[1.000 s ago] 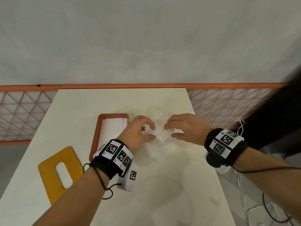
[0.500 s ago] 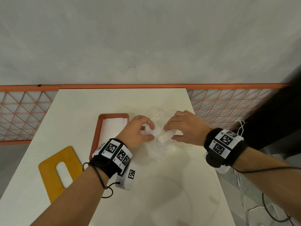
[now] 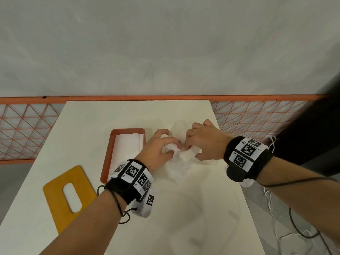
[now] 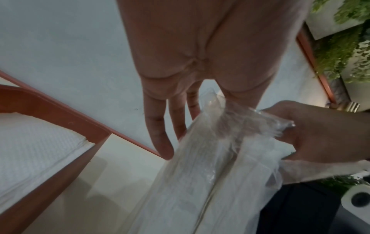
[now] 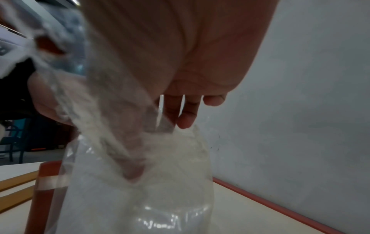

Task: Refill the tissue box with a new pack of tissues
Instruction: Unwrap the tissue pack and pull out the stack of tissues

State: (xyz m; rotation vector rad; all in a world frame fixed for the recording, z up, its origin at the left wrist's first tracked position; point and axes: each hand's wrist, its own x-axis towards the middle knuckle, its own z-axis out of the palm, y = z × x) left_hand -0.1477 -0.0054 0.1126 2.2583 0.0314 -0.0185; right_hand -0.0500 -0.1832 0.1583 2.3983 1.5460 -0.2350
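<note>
Both hands meet over the white table (image 3: 184,218), holding a crumpled clear plastic tissue wrapper (image 3: 179,162). My left hand (image 3: 158,148) grips its left part with curled fingers. My right hand (image 3: 204,142) pinches the bunched right part. In the left wrist view the wrapper (image 4: 220,158) hangs from my left hand (image 4: 200,63). The right wrist view shows the wrapper (image 5: 150,197) below my right hand (image 5: 180,55). I cannot tell whether tissues are still inside. The orange tissue box (image 3: 107,157), left of the hands, stands open with a white tissue stack (image 3: 127,150) in it.
A yellow lid (image 3: 55,192) with an oval slot lies flat at the table's front left. An orange mesh fence (image 3: 24,129) runs behind the table along a grey wall. Cables (image 3: 276,218) hang off the right table edge.
The two hands have drawn closer together and the wrapper is bunched more tightly between them. The box and the lid have not moved.
</note>
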